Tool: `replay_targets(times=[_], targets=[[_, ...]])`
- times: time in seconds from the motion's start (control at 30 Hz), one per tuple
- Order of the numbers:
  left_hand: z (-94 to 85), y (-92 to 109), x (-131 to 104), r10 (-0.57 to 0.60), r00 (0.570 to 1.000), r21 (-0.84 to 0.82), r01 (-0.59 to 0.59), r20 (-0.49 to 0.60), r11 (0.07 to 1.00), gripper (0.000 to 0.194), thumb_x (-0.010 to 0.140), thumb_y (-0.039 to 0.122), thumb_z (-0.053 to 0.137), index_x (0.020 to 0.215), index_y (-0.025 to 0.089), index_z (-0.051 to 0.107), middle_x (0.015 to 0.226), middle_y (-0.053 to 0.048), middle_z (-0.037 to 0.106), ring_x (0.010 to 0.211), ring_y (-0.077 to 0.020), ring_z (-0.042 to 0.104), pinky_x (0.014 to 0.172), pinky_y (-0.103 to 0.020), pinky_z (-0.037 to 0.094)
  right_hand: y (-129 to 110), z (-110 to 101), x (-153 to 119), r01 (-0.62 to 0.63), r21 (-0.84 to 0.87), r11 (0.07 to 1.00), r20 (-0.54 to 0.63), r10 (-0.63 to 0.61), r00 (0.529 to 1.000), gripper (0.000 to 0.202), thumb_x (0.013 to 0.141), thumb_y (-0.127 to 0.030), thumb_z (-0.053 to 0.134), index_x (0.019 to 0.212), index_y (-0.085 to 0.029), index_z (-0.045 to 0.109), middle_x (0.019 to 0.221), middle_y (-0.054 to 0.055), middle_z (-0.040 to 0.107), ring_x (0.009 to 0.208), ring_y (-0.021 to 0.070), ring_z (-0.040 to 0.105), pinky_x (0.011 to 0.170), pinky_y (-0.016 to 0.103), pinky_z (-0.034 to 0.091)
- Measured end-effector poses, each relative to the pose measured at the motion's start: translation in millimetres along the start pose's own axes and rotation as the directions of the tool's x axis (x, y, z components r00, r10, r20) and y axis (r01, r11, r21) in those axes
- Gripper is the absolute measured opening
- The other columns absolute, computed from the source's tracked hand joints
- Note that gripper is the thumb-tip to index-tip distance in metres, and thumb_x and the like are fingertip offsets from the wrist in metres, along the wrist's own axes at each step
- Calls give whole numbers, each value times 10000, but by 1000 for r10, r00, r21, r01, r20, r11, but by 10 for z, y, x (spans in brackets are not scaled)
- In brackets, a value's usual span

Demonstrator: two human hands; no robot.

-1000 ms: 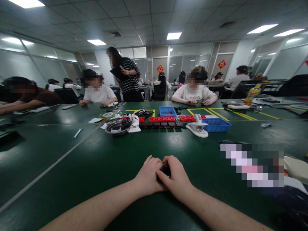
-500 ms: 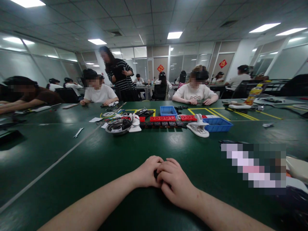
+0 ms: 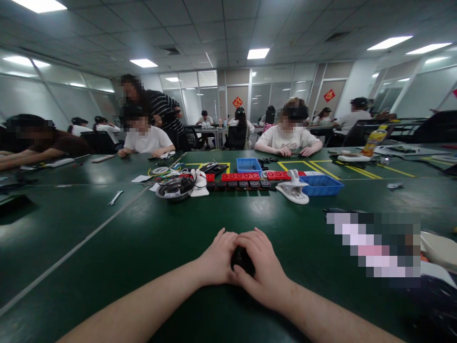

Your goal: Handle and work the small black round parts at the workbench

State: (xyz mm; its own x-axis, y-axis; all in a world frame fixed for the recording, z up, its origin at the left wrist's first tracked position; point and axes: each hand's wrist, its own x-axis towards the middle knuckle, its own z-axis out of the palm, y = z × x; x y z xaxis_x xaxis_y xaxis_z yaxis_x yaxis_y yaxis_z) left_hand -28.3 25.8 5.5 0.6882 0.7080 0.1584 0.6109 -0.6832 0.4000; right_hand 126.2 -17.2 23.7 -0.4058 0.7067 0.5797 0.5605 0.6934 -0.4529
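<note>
1. Green tabletop (image 3: 143, 247) is stretching across the room, with people sitting along its far side and a standing person in a striped top (image 3: 164, 112) leaning near one of them.

2. Across the middle, red socket strips (image 3: 240, 176) are lying in a row between a metal bowl (image 3: 166, 195) of cables and a white clip-like stand (image 3: 294, 193); a blue bin (image 3: 323, 188) is sitting just beside the stand. Off to the left, a wrench (image 3: 115, 197) is lying well apart from the hands.

3. Close to the wearer, a rounded, glossy black object (image 3: 243, 263) is sitting between the two hands, low over the table. Whether it is touching the surface, I cannot tell.

4. The right hand (image 3: 266, 267) is grasping it: fingers are arching over its far side while the thumb is pressing at its near edge.

5. The left hand (image 3: 218, 259) is lying against its left side, fingertips partly hidden behind the right fingers; whether those fingers are gripping or only bracing, I cannot tell.

6. Its visible part is running roughly away from the wearer, but the hands are hiding too much to settle its long axis. Neither hand is standing apart from it; the right is covering more.
</note>
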Motion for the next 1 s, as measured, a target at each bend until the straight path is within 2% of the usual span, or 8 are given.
replay_targets(times=[0.07, 0.17, 0.33, 0.47, 0.63, 0.8, 0.9, 1.0], targets=[[25, 71, -12, -85, 996, 17, 85, -23, 996, 721, 545, 485, 694, 1148, 197, 422, 1088, -71, 504, 1047, -280, 460, 1039, -544, 136, 40, 32, 5, -84, -31, 996, -22, 84, 996, 341, 686, -279, 547, 1007, -185, 482, 1001, 81, 557, 955, 238, 497, 927, 474, 318], [60, 164, -20, -153, 986, 39, 156, -73, 987, 764, 493, 550, 706, 1111, 193, 435, 1038, -65, 510, 1027, -291, 462, 1035, -556, 145, 90, 79, 17, -208, -61, 976, -7, 208, 978, 301, 693, -313, 576, 948, -179, 490, 924, 73, 547, 872, 227, 498, 801, 413, 401], [59, 193, -5, -178, 979, 77, 186, -95, 980, 524, 582, 491, 668, 975, 187, 501, 929, -40, 526, 946, -257, 490, 1034, -532, 181, 101, 110, 34, -294, -77, 953, 24, 296, 955, 194, 717, -286, 569, 855, -178, 487, 839, 46, 527, 800, 203, 485, 743, 382, 403], [25, 183, 7, -167, 983, 43, 171, -80, 984, 470, 601, 440, 669, 968, 188, 521, 909, -29, 537, 930, -238, 494, 1039, -513, 180, 92, 109, 44, -320, -88, 943, 19, 323, 946, 182, 717, -268, 575, 840, -174, 481, 830, 43, 520, 793, 200, 477, 737, 378, 400], [31, 170, 4, -128, 989, -13, 127, -81, 992, 498, 601, 404, 684, 1020, 193, 519, 919, -30, 546, 926, -229, 503, 1046, -499, 162, 93, 91, 61, -291, -128, 948, 40, 298, 954, 119, 721, -260, 577, 765, -183, 496, 802, 32, 512, 787, 195, 474, 735, 364, 396], [17, 59, 17, -40, 997, -27, 39, -66, 999, 512, 576, 357, 703, 1027, 200, 520, 948, -24, 546, 927, -224, 505, 1039, -492, 169, 87, 76, 55, -240, -155, 958, 42, 249, 968, 112, 722, -261, 572, 793, -182, 537, 815, 39, 524, 793, 200, 470, 760, 387, 382], [-31, -47, 34, 54, 999, -54, -54, -6, 997, 483, 556, 304, 722, 996, 211, 547, 998, -25, 529, 963, -229, 488, 999, -442, 268, 63, 55, 41, -168, -92, 981, 59, 174, 983, 107, 721, -194, 527, 825, -181, 550, 845, 48, 541, 816, 198, 478, 774, 387, 382], [-70, -125, 45, 116, 992, -89, -112, 40, 990, 401, 553, 253, 729, 925, 221, 583, 1008, -15, 512, 978, -226, 473, 908, -347, 375, 29, 27, 30, -38, 15, 999, 107, 37, 994, 210, 674, -96, 456, 835, -187, 555, 883, 43, 565, 873, 186, 493, 855, 395, 359]])
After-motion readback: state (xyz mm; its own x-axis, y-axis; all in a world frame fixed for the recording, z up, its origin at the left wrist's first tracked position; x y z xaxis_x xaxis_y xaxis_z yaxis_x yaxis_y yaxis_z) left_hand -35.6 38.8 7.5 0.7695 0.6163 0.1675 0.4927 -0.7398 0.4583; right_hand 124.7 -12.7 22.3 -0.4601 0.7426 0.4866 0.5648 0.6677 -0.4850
